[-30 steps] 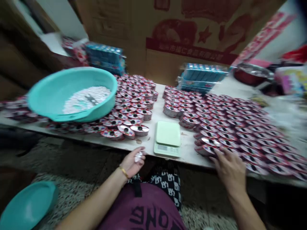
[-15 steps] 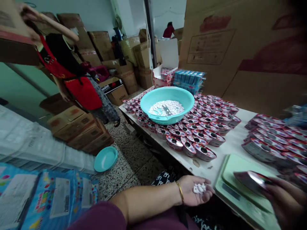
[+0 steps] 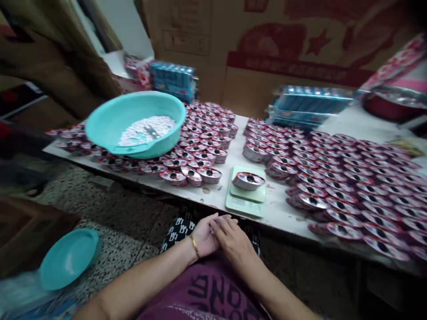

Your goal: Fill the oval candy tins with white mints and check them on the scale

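My left hand [image 3: 204,234] lies palm up and cupped above my lap, with a gold bangle on the wrist. My right hand [image 3: 234,242] rests over it, fingers together and reaching into the palm. The small white pieces seen in that palm earlier are now covered, and the right fingertips are hidden. Just beyond both hands, a pale green scale [image 3: 245,207] carries one shiny red-and-silver pouch [image 3: 248,181], standing upright with a dark round opening on top. A turquoise basin [image 3: 133,152] on the left holds many white pieces [image 3: 163,124] and a flat grey tool.
Rows of similar pouches [image 3: 343,191] cover the table's right side, with more around the basin. Blue wrapped packs [image 3: 310,104] stand at the back against a large carton [image 3: 213,58]. Another turquoise basin [image 3: 71,260] sits low on the left.
My view has turned right. The pouch my right hand held is now on the scale, released. My right hand has come over to my left palm.
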Tool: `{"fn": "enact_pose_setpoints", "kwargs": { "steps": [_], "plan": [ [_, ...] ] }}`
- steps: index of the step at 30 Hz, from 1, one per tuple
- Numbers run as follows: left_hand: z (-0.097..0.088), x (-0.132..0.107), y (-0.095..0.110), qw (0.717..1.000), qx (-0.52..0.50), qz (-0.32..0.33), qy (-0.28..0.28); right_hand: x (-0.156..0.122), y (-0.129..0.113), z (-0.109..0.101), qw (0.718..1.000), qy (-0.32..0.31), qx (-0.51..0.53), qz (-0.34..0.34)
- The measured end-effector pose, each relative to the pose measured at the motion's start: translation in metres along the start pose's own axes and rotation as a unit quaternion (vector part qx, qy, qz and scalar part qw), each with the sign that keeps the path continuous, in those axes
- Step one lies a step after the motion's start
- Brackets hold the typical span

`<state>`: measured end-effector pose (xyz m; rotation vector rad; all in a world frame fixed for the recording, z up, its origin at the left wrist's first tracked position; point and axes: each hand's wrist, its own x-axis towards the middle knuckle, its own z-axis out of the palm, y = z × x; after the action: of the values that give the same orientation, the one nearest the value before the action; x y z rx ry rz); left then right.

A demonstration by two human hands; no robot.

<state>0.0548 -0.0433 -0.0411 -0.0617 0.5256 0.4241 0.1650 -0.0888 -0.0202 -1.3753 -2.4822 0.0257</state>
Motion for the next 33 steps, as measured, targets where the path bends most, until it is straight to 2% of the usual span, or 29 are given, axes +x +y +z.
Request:
{"fn": "enact_pose_setpoints", "kwargs": {
  "steps": [3,7,12,16,22,29,33],
  "plan": [
    [0.000,0.001,-0.006,0.999,-0.011,-0.033,0.029,-0.011,-0.002,0.001,0.999,-0.036,0.018,0.032],
    [0.001,0.004,-0.007,0.998,-0.012,-0.053,0.032,-0.013,0.000,-0.009,0.994,-0.084,0.026,0.067],
    [-0.003,0.006,-0.008,0.997,-0.030,-0.039,0.059,-0.011,0.003,-0.010,0.991,-0.086,0.068,0.080],
    [-0.007,0.008,-0.007,0.995,-0.019,-0.055,0.078,-0.012,0.003,-0.011,0.991,-0.071,0.085,0.070],
    [0.002,0.014,-0.003,0.990,0.027,-0.063,0.119,-0.012,0.008,-0.023,0.988,-0.130,0.065,0.052],
    [0.008,0.021,-0.002,0.994,0.007,-0.080,0.072,-0.011,0.020,-0.021,0.993,-0.061,0.090,0.044],
    [0.008,0.022,0.000,0.992,-0.017,-0.093,0.081,-0.007,0.021,-0.018,0.993,-0.035,0.109,0.033]
  ]
}}
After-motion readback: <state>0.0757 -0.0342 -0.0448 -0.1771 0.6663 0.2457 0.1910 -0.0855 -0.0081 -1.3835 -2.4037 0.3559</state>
